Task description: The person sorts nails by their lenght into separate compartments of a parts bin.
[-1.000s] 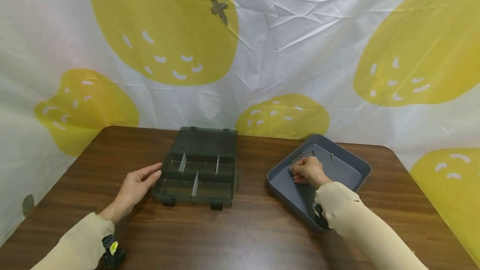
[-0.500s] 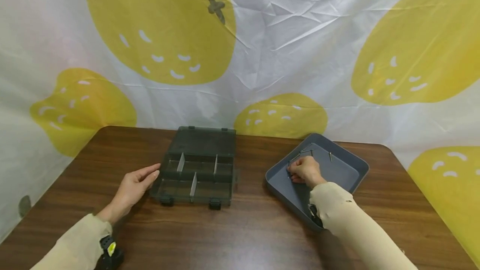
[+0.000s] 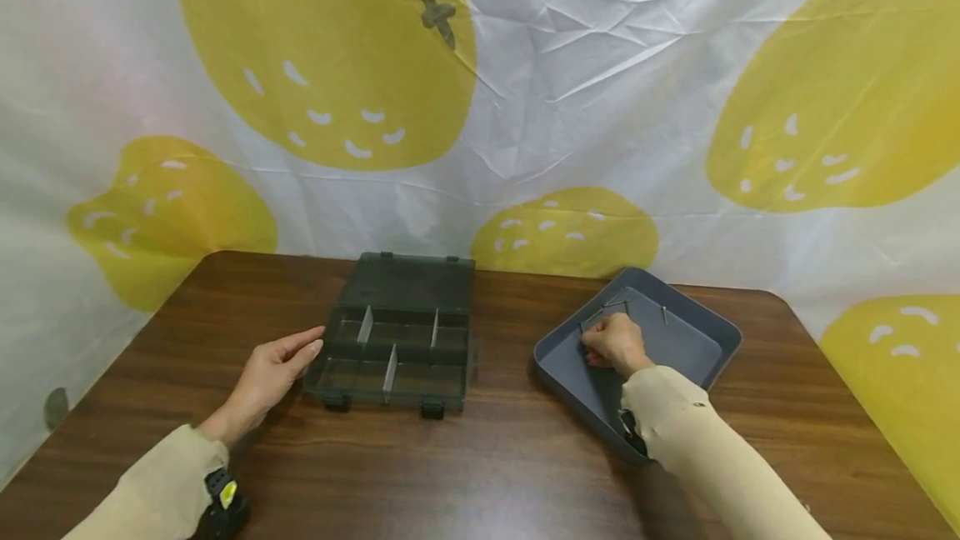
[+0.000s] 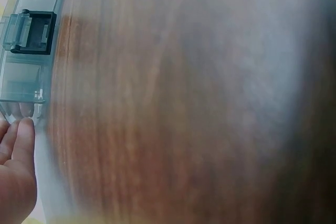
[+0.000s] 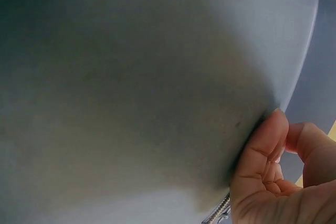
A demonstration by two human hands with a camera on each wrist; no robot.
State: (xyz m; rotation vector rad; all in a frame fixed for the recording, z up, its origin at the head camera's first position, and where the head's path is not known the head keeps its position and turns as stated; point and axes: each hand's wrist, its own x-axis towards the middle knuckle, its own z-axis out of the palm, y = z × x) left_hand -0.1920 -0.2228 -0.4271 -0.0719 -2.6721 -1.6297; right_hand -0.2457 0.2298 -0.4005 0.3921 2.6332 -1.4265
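My left hand (image 3: 270, 373) rests at the left side of a smoky see-through compartment box (image 3: 392, 373), its fingers nearly straight and fingertips right at the wall. The lid (image 3: 407, 283) lies back, away from me, and thin dividers split the inside. In the left wrist view the fingertips meet the box's corner, near a black latch (image 4: 39, 32). My right hand (image 3: 617, 343) reaches down into a grey tray (image 3: 693, 350), fingers curled, fingertips low by the left wall. I cannot tell whether they pinch a screw. Several screws (image 3: 664, 316) lie in the tray; a threaded one (image 5: 219, 211) shows beside the hand.
Both containers stand on a brown wood-grain table (image 3: 480, 473), with a gap of tabletop between them. A white cloth with yellow fruit print (image 3: 566, 232) hangs right behind the table's far edge. The tray sits turned cornerwise.
The right hand stays low at the tray's left wall, and the small dark piece below its fingertips shows less now. The left hand and the box stay put; the view shifts slightly.
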